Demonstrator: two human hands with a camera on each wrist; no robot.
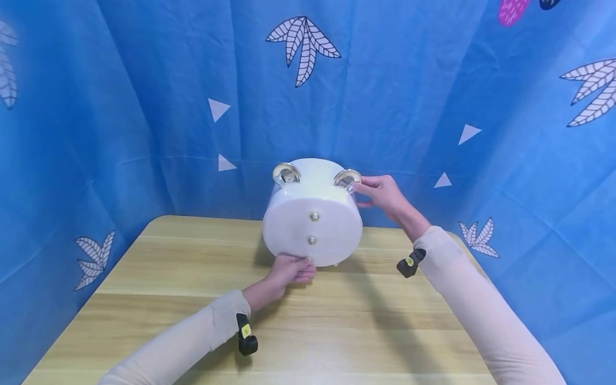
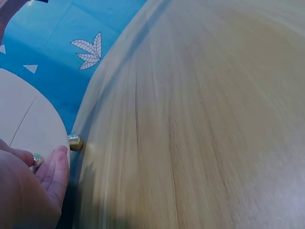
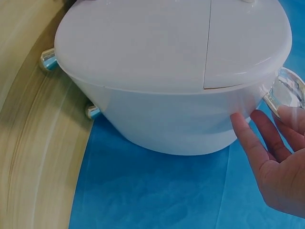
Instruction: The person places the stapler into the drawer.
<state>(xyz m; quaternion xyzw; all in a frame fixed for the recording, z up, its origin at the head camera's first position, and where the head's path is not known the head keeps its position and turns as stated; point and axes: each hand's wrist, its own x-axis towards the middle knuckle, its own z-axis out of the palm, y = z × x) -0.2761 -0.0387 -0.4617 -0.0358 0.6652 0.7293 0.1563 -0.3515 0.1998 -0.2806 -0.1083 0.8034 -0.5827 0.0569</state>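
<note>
A white oval storage box with small gold knobs down its front stands at the table's far side. Two gold-rimmed ear-shaped pieces stick up from its top. At the lower front, my left hand pinches the lowest knob between thumb and fingers. My right hand grips the right ear, its thumb on the near face and some fingertips close to the box's side. Gold feet show under the box. A straight seam crosses its front panel in both wrist views.
The box stands on a light wood-grain table with rounded far corners. A blue curtain with white leaf and triangle prints hangs close behind the box and along both sides.
</note>
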